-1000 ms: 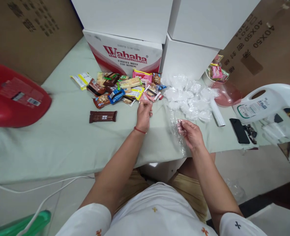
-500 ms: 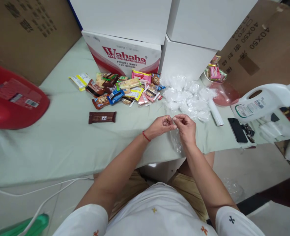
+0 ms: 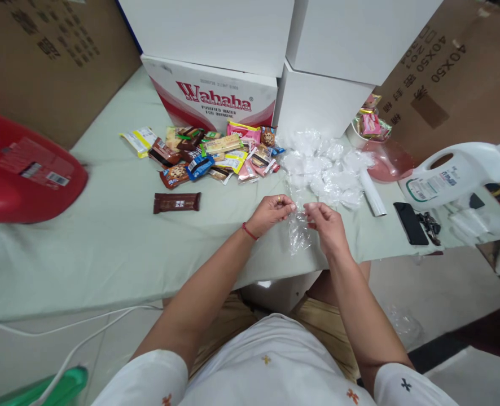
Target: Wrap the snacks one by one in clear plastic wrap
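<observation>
Between my two hands hangs a clear plastic bag (image 3: 299, 234), crinkled and see-through, over the front part of the table. My left hand (image 3: 272, 214) pinches its upper left edge between thumb and fingers. On the other side my right hand (image 3: 325, 223) pinches the upper right edge. Just beyond my hands lies a heap of crumpled clear plastic bags (image 3: 318, 166). To the left a brown wrapped snack bar (image 3: 176, 202) lies alone on the cloth. Behind it is a pile of wrapped snacks (image 3: 216, 152) in many colours.
White boxes (image 3: 220, 96) stand stacked at the back. A red container (image 3: 30, 169) is at the left. To the right are a clear roll (image 3: 372, 194), a pink bowl (image 3: 387, 160), a phone (image 3: 409, 224), keys (image 3: 429, 225) and a white jug (image 3: 448, 175). Pale green cloth (image 3: 106, 254) covers the table.
My hands have moved slightly apart, the right one a little to the right. The bag's top now spans the gap between them, and more of the bag shows.
</observation>
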Demonstrator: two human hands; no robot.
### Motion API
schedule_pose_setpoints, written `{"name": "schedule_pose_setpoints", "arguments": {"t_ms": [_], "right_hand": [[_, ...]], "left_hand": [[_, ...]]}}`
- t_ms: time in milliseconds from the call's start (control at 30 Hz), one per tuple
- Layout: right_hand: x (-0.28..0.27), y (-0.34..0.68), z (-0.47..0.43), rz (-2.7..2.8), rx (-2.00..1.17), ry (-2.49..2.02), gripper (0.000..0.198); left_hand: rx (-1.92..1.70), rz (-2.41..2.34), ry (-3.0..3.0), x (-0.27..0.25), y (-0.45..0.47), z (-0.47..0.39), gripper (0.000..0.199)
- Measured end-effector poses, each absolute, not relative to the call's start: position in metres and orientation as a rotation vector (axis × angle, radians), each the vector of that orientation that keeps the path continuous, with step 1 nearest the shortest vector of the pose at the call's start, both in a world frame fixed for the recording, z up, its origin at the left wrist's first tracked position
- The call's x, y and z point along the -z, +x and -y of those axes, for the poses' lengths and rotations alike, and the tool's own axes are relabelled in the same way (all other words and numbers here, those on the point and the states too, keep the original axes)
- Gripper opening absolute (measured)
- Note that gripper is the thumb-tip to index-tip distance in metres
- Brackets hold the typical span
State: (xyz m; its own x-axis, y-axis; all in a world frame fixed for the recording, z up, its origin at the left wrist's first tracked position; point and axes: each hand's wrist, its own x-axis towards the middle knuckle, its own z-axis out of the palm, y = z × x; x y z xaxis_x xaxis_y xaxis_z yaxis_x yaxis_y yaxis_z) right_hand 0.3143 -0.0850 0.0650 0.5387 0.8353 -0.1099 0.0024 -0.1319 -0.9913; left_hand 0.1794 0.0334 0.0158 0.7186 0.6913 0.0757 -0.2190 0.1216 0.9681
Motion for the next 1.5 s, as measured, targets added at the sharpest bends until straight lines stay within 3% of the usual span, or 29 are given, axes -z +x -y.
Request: {"name": "schedule_pose_setpoints", "arguments": {"t_ms": [333,533,833,1500], "right_hand": [[-0.059,0.319,0.092,0.741,-0.799,-1.506,0.031],[-0.057,0.314,0.089,0.773,-0.716,-1.476,0.024],[-0.057,0.311,0.09,0.845,-0.62,-1.521,0.022],[-0.065,0.318,0.109,0.753,-0.717,-1.487,0.032]], "left_hand": [[-0.79,-0.464,1.152,-0.021,0.181,-0.034,0.056],[-0.508,-0.389,1.249,-0.025,0.176,-0.027,0.065],[-0.578,-0.351,1.127,-0.023,0.179,-0.029,0.05],[-0.495,-0.329,1.095,-0.022,0.176,-0.022,0.051]]}}
